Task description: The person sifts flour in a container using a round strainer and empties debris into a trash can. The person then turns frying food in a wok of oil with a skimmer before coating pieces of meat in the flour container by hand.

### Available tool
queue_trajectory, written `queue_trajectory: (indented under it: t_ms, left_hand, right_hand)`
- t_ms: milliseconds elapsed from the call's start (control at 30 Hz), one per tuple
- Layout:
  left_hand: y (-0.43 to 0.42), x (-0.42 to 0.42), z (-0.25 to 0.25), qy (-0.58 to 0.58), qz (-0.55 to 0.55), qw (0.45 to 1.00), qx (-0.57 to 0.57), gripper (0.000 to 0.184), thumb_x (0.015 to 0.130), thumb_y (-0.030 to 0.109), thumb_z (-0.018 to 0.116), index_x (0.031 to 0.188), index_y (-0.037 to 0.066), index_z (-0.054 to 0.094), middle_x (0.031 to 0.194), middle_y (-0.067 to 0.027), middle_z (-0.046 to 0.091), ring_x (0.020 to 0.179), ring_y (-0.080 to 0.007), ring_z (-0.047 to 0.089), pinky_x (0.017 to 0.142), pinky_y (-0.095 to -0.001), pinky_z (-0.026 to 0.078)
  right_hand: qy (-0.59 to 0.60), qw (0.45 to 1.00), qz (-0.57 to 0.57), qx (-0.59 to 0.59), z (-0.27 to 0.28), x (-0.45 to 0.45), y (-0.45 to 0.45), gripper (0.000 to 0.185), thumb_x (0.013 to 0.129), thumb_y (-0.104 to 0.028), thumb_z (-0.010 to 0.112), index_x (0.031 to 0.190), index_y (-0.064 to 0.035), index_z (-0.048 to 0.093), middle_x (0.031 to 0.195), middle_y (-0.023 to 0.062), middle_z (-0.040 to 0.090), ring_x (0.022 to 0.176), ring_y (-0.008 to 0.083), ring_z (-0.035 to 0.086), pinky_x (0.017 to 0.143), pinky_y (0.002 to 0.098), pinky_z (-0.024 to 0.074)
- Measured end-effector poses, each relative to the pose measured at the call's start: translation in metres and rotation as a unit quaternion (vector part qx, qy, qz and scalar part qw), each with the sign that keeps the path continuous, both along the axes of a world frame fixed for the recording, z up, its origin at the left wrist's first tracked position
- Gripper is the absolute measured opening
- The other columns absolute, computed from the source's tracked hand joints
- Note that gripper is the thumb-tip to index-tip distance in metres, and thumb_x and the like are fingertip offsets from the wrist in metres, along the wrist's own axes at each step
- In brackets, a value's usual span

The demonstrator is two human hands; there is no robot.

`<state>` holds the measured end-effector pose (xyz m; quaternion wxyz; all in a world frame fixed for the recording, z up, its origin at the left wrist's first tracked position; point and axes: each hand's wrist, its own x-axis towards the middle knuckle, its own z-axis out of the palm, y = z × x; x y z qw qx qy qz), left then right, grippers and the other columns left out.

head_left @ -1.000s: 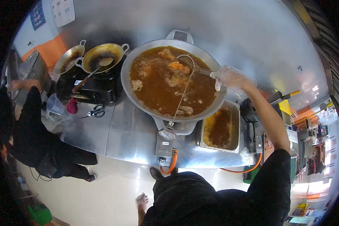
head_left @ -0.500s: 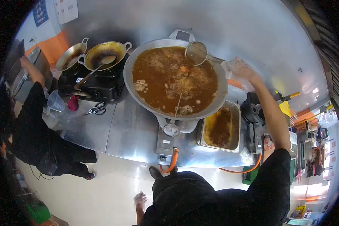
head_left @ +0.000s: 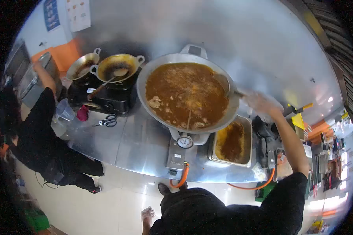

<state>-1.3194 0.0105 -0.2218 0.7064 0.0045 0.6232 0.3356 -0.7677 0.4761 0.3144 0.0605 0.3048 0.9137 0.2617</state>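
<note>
At the far left, a co-worker in black [head_left: 35, 129] stretched an arm toward a large grey metal pot [head_left: 29, 88]. Next came a small silver wok [head_left: 76, 72] and a yellow-stained, two-handled wok [head_left: 106, 70] with a wooden-handled ladle [head_left: 102, 87] in it; below them, a clear plastic jug [head_left: 65, 111], a dark red cloth [head_left: 82, 113] and black-handled scissors [head_left: 109, 121] lay on the steel counter [head_left: 135, 149]. The left hand [head_left: 147, 214], in a clear glove, hung low beside the body over the floor, its fingers loose with nothing visible in them. The wide grey metal wok [head_left: 141, 92] held bubbling brown oil [head_left: 184, 84], with a pale clump [head_left: 155, 102] near its left side and a round dial thermometer [head_left: 185, 141] at the front. Frying looked under way and unfinished, with the oil seething and no food visible outside it on the skimmer. That round wire skimmer [head_left: 238, 94], blurred, stood at the big wok's right edge, above a rectangular steel tray [head_left: 249, 137] of brown, yellowish-edged contents. The clear-gloved right hand [head_left: 262, 103] gripped its handle, though motion blur hid each finger's placing.
</note>
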Motion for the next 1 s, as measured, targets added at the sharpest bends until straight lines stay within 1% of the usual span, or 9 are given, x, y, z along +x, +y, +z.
queue_trajectory:
  t_ms: [67, 133, 167, 233, 333, 500, 700, 900, 1000]
  left_hand:
    - [0.006, 0.001, 0.011, 0.052, 0.0, 0.999, -0.012, 0.019, 0.088, 0.026, 0.061, 0.089, 0.008, 0.06, 0.08, -0.0068, 0.063, 0.059, -0.0161, 0.057, 0.05, -0.0283, 0.046]
    - [0.013, -0.001, 0.019, 0.071, 0.032, 0.997, 0.001, 0.015, 0.088, 0.024, 0.06, 0.087, 0.009, 0.06, 0.077, -0.0055, 0.062, 0.057, -0.0148, 0.056, 0.049, -0.0278, 0.045]
    - [0.015, -0.001, 0.021, 0.078, 0.045, 0.996, 0.005, 0.013, 0.089, 0.022, 0.059, 0.086, 0.009, 0.06, 0.076, -0.0048, 0.061, 0.056, -0.0141, 0.056, 0.048, -0.0276, 0.044]
    - [0.015, -0.006, 0.027, 0.059, 0.056, 0.997, 0.002, 0.013, 0.088, 0.022, 0.059, 0.084, 0.01, 0.06, 0.074, -0.0039, 0.061, 0.055, -0.0128, 0.055, 0.047, -0.0267, 0.044]
    - [0.005, -0.007, 0.028, 0.065, 0.068, 0.995, -0.012, 0.017, 0.088, 0.026, 0.059, 0.085, 0.01, 0.06, 0.074, -0.0047, 0.061, 0.055, -0.0134, 0.055, 0.047, -0.027, 0.044]
    - [-0.027, -0.004, 0.02, 0.077, 0.051, 0.995, -0.031, 0.021, 0.087, 0.029, 0.06, 0.087, 0.007, 0.06, 0.076, -0.0068, 0.061, 0.056, -0.0155, 0.056, 0.048, -0.0285, 0.045]
    - [-0.048, -0.002, 0.026, -0.021, 0.117, 0.993, -0.018, 0.014, 0.088, 0.021, 0.064, 0.085, 0.008, 0.058, 0.069, -0.0023, 0.052, 0.055, -0.013, 0.053, 0.044, -0.0247, 0.041]
    - [-0.055, -0.002, 0.037, 0.112, 0.05, 0.99, -0.068, 0.029, 0.089, 0.032, 0.061, 0.096, 0.004, 0.058, 0.082, -0.0088, 0.062, 0.06, -0.018, 0.059, 0.05, -0.0286, 0.045]
    - [-0.058, -0.006, 0.027, 0.117, 0.017, 0.99, -0.077, 0.034, 0.089, 0.034, 0.061, 0.102, 0.003, 0.058, 0.088, -0.01, 0.064, 0.064, -0.0191, 0.06, 0.054, -0.0308, 0.047]
  right_hand:
    - [0.056, 0.91, -0.308, -0.27, 0.003, -0.014, -0.004, 0.025, 0.091, -0.024, 0.05, 0.081, -0.006, 0.064, 0.069, 0.0107, 0.061, 0.066, 0.0228, 0.059, 0.065, 0.0389, 0.0479]
    - [0.325, 0.732, -0.376, -0.465, 0.026, -0.05, -0.039, 0.021, 0.086, -0.016, 0.049, 0.097, -0.0051, 0.064, 0.07, 0.0075, 0.053, 0.069, 0.0242, 0.051, 0.067, 0.0379, 0.0427]
    - [0.206, 0.796, -0.37, -0.432, 0.036, -0.061, -0.042, 0.017, 0.087, -0.015, 0.051, 0.092, -0.0049, 0.063, 0.067, 0.0054, 0.05, 0.067, 0.0215, 0.051, 0.063, 0.0354, 0.0425]
    - [0.199, 0.761, -0.439, -0.435, 0.033, -0.071, -0.044, 0.014, 0.088, -0.017, 0.055, 0.085, -0.0048, 0.061, 0.063, 0.003, 0.048, 0.061, 0.0164, 0.05, 0.057, 0.0316, 0.0415]
    - [0.422, 0.47, -0.575, -0.52, 0.039, -0.096, -0.051, 0.021, 0.088, -0.025, 0.061, 0.077, -0.0064, 0.057, 0.059, 0.0026, 0.052, 0.042, 0.0079, 0.043, 0.037, 0.0247, 0.0346]
    - [0.434, 0.519, -0.523, -0.518, 0.01, -0.141, -0.039, 0.044, 0.088, -0.04, 0.058, 0.081, 0.0031, 0.064, 0.049, -0.0022, 0.041, 0.039, 0.0088, 0.034, 0.037, 0.0236, 0.0237]
    - [0.528, 0.476, -0.511, -0.483, 0.007, -0.179, -0.027, 0.032, 0.089, -0.034, 0.059, 0.072, -0.0075, 0.059, 0.052, -0.0103, 0.038, 0.037, 0.0033, 0.024, 0.034, 0.0201, 0.0165]
    - [0.499, 0.606, -0.434, -0.443, 0.026, -0.147, -0.036, 0.025, 0.09, -0.026, 0.056, 0.094, -0.0023, 0.063, 0.071, 0.0015, 0.052, 0.063, 0.0104, 0.047, 0.057, 0.0244, 0.039]
    - [0.311, 0.815, -0.335, -0.356, 0.025, -0.116, -0.023, 0.021, 0.089, -0.025, 0.057, 0.093, -0.0042, 0.061, 0.08, 0.007, 0.059, 0.075, 0.0196, 0.056, 0.07, 0.033, 0.0439]
